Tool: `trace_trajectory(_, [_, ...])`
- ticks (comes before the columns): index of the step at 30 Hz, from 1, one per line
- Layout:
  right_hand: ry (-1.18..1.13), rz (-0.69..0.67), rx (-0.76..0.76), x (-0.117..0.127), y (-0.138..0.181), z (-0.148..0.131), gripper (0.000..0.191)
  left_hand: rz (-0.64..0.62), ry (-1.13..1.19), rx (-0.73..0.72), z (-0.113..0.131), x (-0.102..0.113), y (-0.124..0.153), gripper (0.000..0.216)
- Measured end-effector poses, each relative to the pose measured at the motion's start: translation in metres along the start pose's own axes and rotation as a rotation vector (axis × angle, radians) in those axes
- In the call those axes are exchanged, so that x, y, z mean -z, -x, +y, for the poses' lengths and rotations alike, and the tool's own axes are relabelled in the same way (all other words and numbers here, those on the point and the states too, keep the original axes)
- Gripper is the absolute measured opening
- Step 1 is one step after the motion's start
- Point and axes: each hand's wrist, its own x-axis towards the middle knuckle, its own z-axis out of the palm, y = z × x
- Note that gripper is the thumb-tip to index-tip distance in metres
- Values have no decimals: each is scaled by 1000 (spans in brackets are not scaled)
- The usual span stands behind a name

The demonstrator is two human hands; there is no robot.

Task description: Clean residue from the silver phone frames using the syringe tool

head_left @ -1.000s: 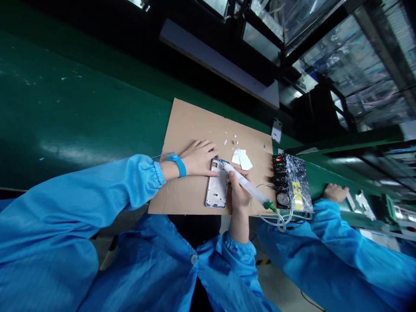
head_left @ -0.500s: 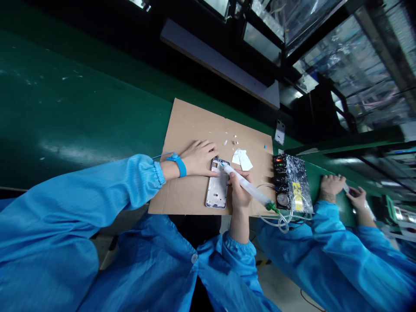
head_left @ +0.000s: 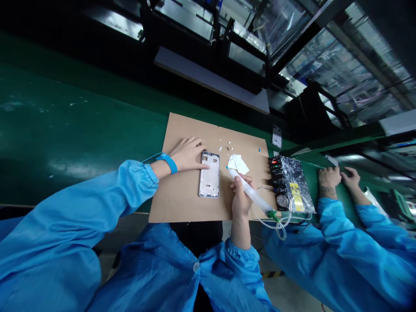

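Note:
A phone frame (head_left: 209,180) lies flat on a sheet of cardboard (head_left: 177,203) in front of me. My left hand (head_left: 188,155) rests on the cardboard at the frame's left side, fingers spread, its thumb touching the frame's edge. In my right hand (head_left: 241,195) is a glue dispensing syringe (head_left: 253,195), a translucent barrel with a blue tip and a green cap joined to a clear hose. The fingers wrap round the barrel. The tip is off to the right of the frame, apart from it, near a crumpled white tissue (head_left: 238,164).
A dispenser box (head_left: 297,177) with knobs, a gauge and coiled tubing stands right of the cardboard. Another phone part (head_left: 277,136) lies behind it. Small white scraps (head_left: 229,147) dot the cardboard. A co-worker's hands (head_left: 329,177) are at the far right. A shelf edge (head_left: 211,78) runs behind.
My right hand has drawn the syringe tip away from the phone frame to the right. The frame has shifted left and straightened, with my left hand still beside it.

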Motion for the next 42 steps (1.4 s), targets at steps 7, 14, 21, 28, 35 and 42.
trace_trajectory(7, [-52, 57, -10, 0, -1, 3, 68, 664, -126, 476, -111, 68, -12, 59])
trace_trajectory(14, [-102, 48, -5, -2, -2, 1, 67, 685, -191, 500, -136, 90, -2, 16])
trace_trajectory(21, [-99, 57, 17, 0, 1, 0, 60, 386, -219, 281, -107, 68, -10, 11])
trace_trajectory(28, [16, 146, 39, 34, -17, 17, 61, 349, -222, 288, -121, 67, -10, 23])
trace_trajectory(35, [56, -8, 61, 38, -19, 23, 46, 342, -220, 289, -120, 69, -9, 29])
trace_trajectory(42, [92, -56, 72, 40, -18, 28, 48, 315, -228, 304, -115, 72, -10, 33])
